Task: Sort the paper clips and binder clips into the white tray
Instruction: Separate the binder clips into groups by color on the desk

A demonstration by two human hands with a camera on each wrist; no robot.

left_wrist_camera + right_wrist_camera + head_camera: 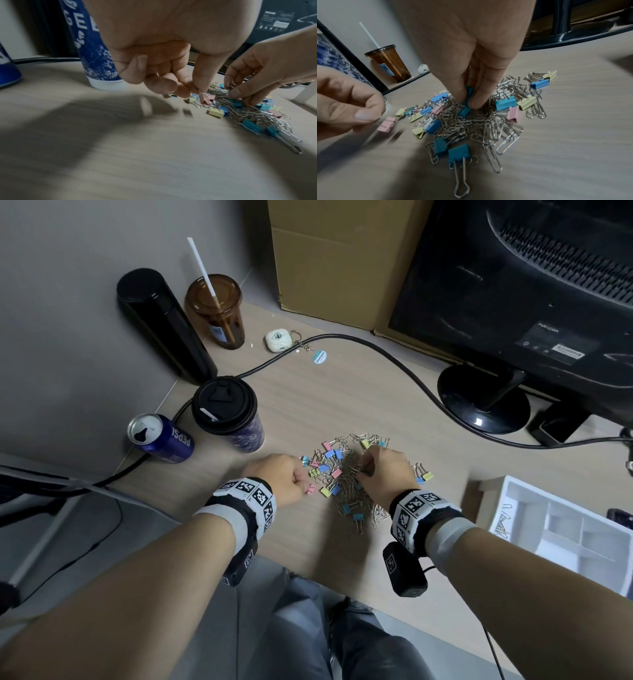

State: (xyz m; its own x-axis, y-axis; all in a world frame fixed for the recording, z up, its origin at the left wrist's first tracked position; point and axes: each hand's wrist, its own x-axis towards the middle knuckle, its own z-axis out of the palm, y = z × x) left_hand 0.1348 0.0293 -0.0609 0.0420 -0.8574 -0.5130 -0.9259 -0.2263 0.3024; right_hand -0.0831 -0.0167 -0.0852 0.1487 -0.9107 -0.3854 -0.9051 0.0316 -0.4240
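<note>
Left hand (pixel 281 475) pinching pink binder clip (pixel 386 124), PEPSI can (pixel 162 438) nearby

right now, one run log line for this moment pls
left hand: pinches pink binder clip | right hand: pinches teal binder clip in pile | white tray: few paper clips inside
</note>
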